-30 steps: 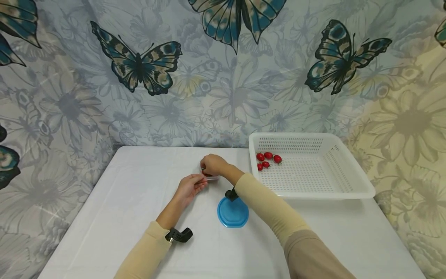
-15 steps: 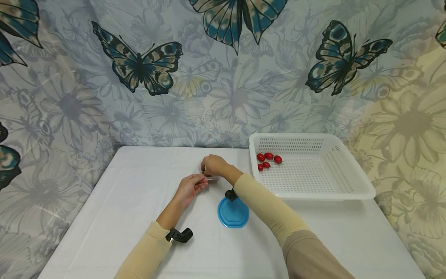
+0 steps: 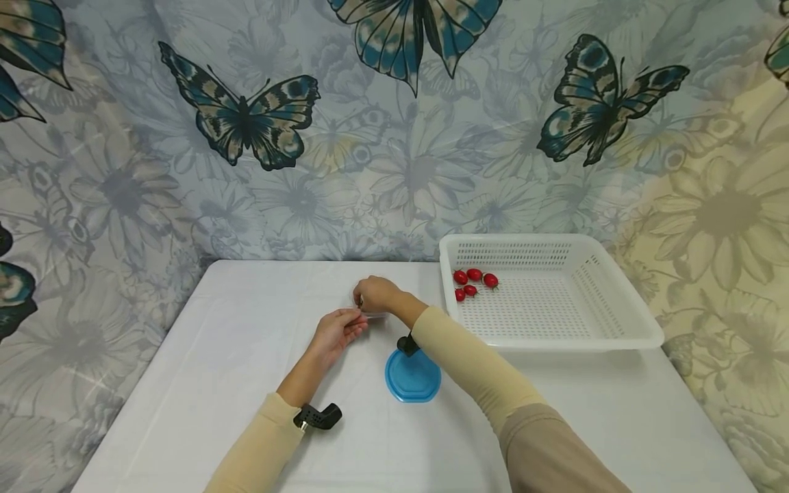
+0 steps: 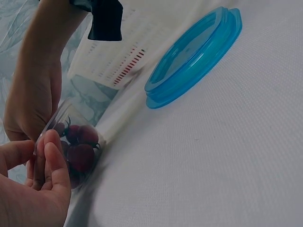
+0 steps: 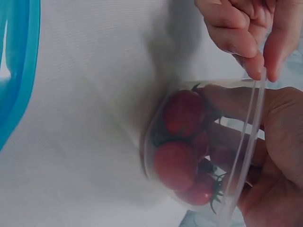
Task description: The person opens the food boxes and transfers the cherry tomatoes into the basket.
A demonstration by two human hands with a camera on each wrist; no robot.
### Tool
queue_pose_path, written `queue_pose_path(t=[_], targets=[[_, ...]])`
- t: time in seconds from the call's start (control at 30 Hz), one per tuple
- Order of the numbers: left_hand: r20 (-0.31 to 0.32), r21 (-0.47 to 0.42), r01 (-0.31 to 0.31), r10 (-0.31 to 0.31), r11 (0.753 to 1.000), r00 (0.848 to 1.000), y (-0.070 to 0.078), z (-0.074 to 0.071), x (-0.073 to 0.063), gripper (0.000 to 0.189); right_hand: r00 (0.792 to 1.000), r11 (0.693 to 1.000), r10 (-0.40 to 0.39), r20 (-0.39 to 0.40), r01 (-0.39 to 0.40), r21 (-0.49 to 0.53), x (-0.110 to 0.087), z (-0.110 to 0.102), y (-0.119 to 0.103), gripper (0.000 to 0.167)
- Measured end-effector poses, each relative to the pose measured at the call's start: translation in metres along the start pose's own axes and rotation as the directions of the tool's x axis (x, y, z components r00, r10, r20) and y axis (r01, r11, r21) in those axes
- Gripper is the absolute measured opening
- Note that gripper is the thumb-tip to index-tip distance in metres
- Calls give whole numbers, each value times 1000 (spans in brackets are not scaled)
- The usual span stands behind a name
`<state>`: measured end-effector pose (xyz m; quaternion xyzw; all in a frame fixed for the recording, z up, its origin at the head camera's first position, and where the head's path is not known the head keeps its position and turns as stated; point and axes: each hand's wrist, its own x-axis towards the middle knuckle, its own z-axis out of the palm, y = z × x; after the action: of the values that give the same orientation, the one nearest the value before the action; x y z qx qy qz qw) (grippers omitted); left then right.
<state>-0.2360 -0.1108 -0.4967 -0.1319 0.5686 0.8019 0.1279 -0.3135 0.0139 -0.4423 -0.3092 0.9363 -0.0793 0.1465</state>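
Observation:
A clear plastic container (image 5: 235,189) holds several red cherry tomatoes (image 5: 175,164) with green stems. My left hand (image 3: 337,332) pinches its rim between thumb and fingertips, as the left wrist view also shows. From above, my right hand (image 3: 377,294) reaches in over the same rim. In the right wrist view, the right thumb and fingers are down inside among the tomatoes; I cannot tell whether they grip one. Close to the right wrist, on the near side of the container, lies a round blue lid (image 3: 413,380) with a small tab.
A white perforated basket (image 3: 555,342) stands at the back right, with several cherry tomatoes (image 3: 474,274) in its left corner. White cloth (image 3: 203,363) covers the table. Behind it hangs a butterfly-patterned fabric (image 3: 419,192). The right forearm passes just left of the basket's front corner.
Less dark red shows beneath my right hand at the container. Both hands otherwise keep their places, and the lid and basket are unmoved.

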Motion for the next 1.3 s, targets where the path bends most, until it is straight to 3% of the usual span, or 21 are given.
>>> queue_pose_path(t=[0.17, 0.33, 0.6, 0.97, 1.3], targets=[[-6, -8, -2, 2, 1000, 1000, -1, 0, 0, 11, 1000, 1000, 0, -5, 0, 9, -1, 2, 3, 10], [-8, 2, -2, 2, 1000, 1000, -2, 1, 0, 18, 1000, 1000, -15, -19, 15, 22, -1, -3, 10, 13], [-22, 20, 2, -2, 1000, 1000, 1, 2, -2, 18, 999, 994, -36, -35, 40, 106, -10, -23, 17, 20], [-17, 36, 11, -11, 999, 1000, 1, 1, -3, 23, 996, 994, -72, -48, 76, 79, -25, -48, 26, 25], [-3, 48, 7, -7, 999, 1000, 2, -1, -3, 23, 993, 993, -87, -83, 93, 74, -39, -72, 39, 19]])
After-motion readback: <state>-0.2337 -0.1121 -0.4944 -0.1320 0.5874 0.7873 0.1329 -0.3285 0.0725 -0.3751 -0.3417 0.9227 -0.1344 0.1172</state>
